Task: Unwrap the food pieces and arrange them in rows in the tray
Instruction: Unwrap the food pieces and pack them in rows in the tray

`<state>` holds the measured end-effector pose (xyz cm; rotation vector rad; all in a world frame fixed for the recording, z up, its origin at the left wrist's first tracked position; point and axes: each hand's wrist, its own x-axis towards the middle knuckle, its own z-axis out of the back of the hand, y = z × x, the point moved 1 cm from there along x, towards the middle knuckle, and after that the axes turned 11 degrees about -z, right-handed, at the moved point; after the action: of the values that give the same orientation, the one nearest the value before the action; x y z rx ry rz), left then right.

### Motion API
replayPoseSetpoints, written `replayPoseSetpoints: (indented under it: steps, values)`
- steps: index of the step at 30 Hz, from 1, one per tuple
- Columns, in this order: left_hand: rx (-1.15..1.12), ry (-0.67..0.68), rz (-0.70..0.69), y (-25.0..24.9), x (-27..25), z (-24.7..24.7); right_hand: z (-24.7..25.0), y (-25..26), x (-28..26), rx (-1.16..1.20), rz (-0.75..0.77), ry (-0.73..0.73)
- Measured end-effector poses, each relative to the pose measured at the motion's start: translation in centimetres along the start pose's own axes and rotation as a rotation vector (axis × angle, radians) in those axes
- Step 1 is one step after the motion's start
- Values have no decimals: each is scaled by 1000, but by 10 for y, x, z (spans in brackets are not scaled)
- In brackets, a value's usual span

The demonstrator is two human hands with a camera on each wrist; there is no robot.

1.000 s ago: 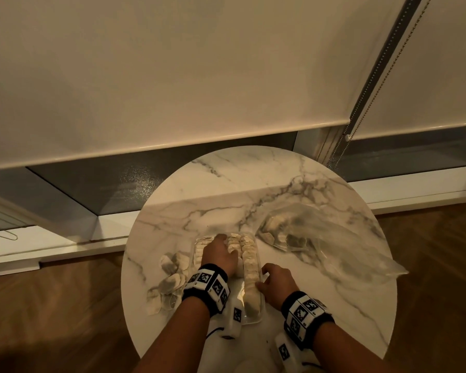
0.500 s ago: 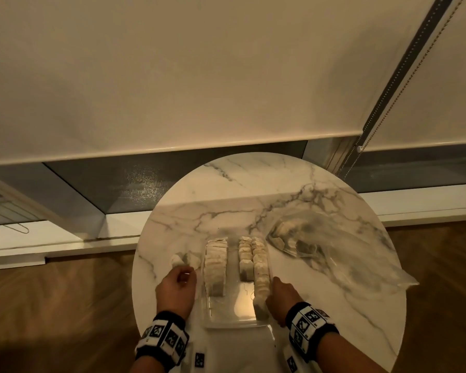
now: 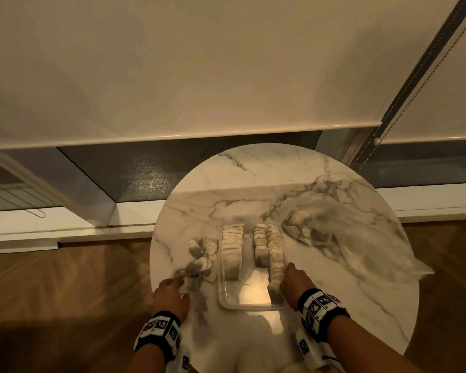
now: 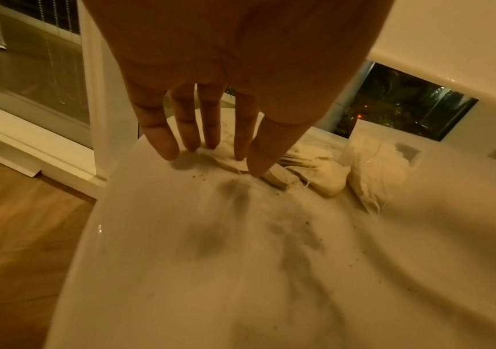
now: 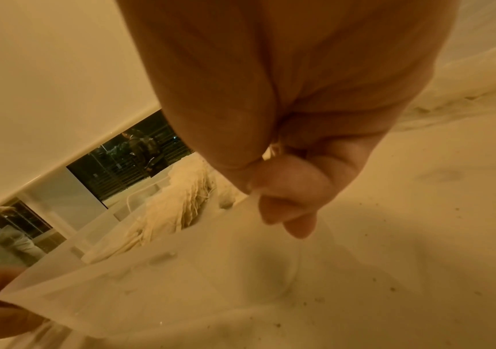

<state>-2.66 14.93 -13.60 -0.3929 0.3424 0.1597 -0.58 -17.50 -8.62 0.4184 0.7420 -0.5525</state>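
Note:
A clear plastic tray (image 3: 249, 308) sits on the round marble table (image 3: 253, 184). It holds a left row of pale pieces (image 3: 232, 251), a short middle row (image 3: 261, 246) and a long right row (image 3: 276, 254). Loose pieces (image 3: 199, 251) lie left of the tray. My left hand (image 3: 179, 279) reaches to their near end, and its straight fingers (image 4: 211, 141) touch a flat piece (image 4: 232, 163). My right hand (image 3: 289, 275) is at the tray's right side, where its curled fingers (image 5: 285, 189) pinch the tray wall (image 5: 151, 283).
A crumpled clear plastic bag (image 3: 361, 251) with a few pieces (image 3: 307, 227) inside lies right of the tray. Crumbs dot the table near both hands. The table's left edge is close to my left hand, with wooden floor (image 3: 65, 292) below. A window blind hangs behind.
My left hand left the tray's left row and moved left and nearer, onto the loose pieces. The right hand stayed at the tray's right side.

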Motion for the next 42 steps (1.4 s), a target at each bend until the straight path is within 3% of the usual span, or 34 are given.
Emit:
replayPoseSetpoints:
  steps: [6,12,17,25,31,34,37,40,42]
  values:
    - [-68,-60,-26,-2,9,9,-2,2,-3,2,-24,-22]
    - [115,10,-75,-8,22,19,-3,4,-6,-9,-51,-28]
    - [64,30,-28,-5,19,23,-3,9,-9,8,-77,-24]
    - [-459,4,184,11,9,23,-4,10,-12,-24,-81,-31]
    - [-1113,-30,331,-4,-13,30,-3,6,-13,-34,-89,-46]
    - [-1241,-32,291,-19,-23,36,0,0,-14,-28,-127,-44]
    - [-1268,2,195,-37,-28,46,5,-1,-25,-68,-144,-215]
    - [-1253,35,80,-55,-32,50,10,14,-45,32,31,-441]
    - [-1250,57,18,-66,-34,51,10,32,-60,232,214,-386]
